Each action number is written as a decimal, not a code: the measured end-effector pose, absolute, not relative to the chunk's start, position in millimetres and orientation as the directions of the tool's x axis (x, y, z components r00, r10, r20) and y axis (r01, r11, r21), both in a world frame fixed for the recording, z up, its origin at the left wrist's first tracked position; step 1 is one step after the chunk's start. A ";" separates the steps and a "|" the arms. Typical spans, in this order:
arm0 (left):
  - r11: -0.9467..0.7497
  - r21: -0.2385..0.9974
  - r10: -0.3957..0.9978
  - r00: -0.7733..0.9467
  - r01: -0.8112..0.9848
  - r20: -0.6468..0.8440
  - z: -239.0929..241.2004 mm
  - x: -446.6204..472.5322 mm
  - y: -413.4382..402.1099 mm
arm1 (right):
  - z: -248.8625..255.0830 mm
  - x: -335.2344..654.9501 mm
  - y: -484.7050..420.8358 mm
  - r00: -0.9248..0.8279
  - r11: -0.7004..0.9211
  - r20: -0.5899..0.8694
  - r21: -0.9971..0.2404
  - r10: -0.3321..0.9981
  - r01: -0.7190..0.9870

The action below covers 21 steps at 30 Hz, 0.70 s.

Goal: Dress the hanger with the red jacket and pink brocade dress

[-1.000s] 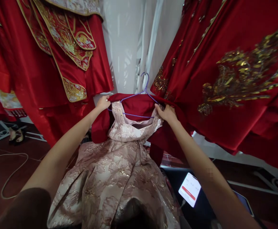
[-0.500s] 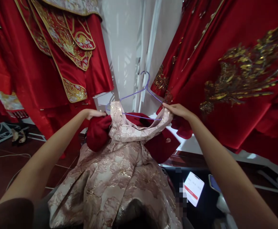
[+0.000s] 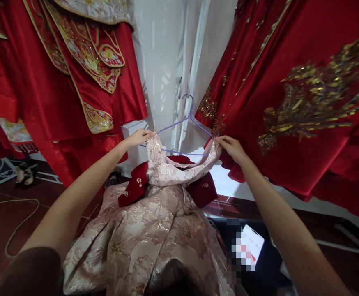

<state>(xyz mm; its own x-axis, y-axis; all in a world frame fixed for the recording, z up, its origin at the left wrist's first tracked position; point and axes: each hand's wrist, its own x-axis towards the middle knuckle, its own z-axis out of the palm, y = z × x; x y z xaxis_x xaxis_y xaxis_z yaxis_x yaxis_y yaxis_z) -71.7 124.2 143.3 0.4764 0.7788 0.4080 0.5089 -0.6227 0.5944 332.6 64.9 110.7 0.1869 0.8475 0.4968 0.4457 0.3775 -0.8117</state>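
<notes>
A pale pink brocade dress (image 3: 155, 222) hangs from a thin purple wire hanger (image 3: 184, 121) in front of me. My left hand (image 3: 139, 136) pinches the dress's left shoulder strap at the hanger's left end. At the hanger's right end my right hand (image 3: 230, 147) pinches the right strap. Dark red velvet sleeves (image 3: 136, 187) with small beads droop below the neckline on both sides.
Red garments with gold embroidery hang close on the left (image 3: 74, 74) and on the right (image 3: 296, 98). A white wall and a pole (image 3: 194, 61) stand behind. A phone (image 3: 251, 244) lies on a dark surface at lower right. A white cable (image 3: 19, 222) and shoes (image 3: 24, 174) lie on the floor.
Both hands have moved up to the hanger's ends onto the pink straps. The red velvet cloth has slid off the hanger and now droops lower behind the dress.
</notes>
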 end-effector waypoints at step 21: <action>-0.680 0.116 0.714 0.617 0.724 0.332 111.2 -76.1 56.9 | 8.0 336.2 12.8 0.417 0.095 0.282 -0.905 0.864 0.414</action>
